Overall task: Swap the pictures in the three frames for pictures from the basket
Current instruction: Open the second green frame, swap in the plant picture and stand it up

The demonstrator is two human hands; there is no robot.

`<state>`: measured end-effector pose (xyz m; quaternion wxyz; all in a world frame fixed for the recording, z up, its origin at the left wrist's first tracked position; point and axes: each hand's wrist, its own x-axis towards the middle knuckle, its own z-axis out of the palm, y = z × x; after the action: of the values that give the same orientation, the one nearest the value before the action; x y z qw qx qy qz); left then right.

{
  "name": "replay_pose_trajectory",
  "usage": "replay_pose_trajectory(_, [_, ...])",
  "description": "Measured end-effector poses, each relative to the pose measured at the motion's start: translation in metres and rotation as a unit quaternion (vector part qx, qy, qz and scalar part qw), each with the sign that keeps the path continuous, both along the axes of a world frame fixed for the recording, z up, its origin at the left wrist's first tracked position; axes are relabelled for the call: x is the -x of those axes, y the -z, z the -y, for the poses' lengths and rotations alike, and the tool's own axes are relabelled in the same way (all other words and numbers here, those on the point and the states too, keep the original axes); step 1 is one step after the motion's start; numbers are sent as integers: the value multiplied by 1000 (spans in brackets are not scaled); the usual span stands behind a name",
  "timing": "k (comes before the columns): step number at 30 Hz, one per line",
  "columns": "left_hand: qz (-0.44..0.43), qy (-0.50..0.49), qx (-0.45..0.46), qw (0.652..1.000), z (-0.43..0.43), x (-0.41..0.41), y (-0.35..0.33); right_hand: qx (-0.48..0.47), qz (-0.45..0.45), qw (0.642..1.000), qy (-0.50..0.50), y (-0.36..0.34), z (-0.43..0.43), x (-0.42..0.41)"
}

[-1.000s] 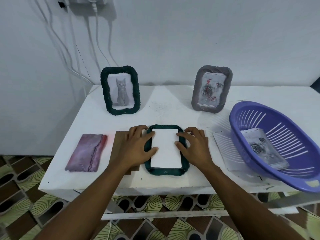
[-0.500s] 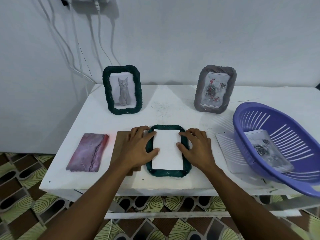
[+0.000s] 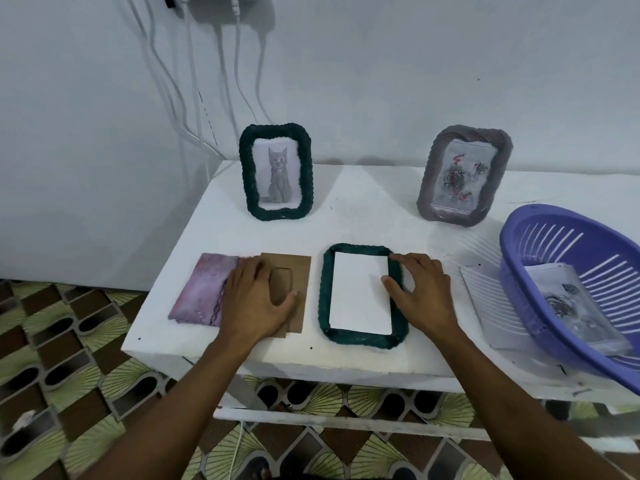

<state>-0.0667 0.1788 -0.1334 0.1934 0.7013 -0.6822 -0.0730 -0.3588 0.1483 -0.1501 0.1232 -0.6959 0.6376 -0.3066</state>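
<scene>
A dark green frame lies face down near the table's front edge, with a white sheet set in its back. My right hand grips its right rim, thumb on the white sheet and fingers outside. My left hand lies flat, fingers apart, on a brown backing board left of that frame. A green frame with a cat picture and a grey frame with a rose picture stand upright at the back. A purple basket at the right holds a rose picture.
A pink-purple picture lies flat at the front left, partly under my left hand. A pale sheet lies on the white table, half under the basket. Cables hang down the wall at the back left. The basket overhangs the table's front right edge.
My left hand left the green frame's left rim and moved left onto the brown backing board. My right hand stayed on the frame's right rim. The camera moved closer.
</scene>
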Motion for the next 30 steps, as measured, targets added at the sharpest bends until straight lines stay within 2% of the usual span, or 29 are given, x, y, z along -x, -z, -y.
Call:
replay_pose_trajectory(5, [-83, -24, 19, 996, -4, 6, -3, 0, 37, 999, 10, -5, -1, -3])
replay_pose_trajectory(10, [-113, -23, 53, 992, -3, 20, -17, 56, 118, 991, -14, -26, -10, -24])
replay_pose_trajectory(13, [-129, 9, 70, 989, 2, 41, -30, 30, 194, 979, -51, -45, -13, -41])
replay_pose_trajectory(17, [-154, 41, 86, 984, 7, 71, -39, 5, 222, 973, -58, -60, -13, -46])
replay_pose_trajectory(25, [-261, 123, 24, 957, 12, 75, -27, -84, 335, 938, -2, -61, -10, -17])
replay_pose_trajectory(30, [-224, 167, 24, 960, 19, 66, -13, -126, 360, 924, 16, -51, -13, -10])
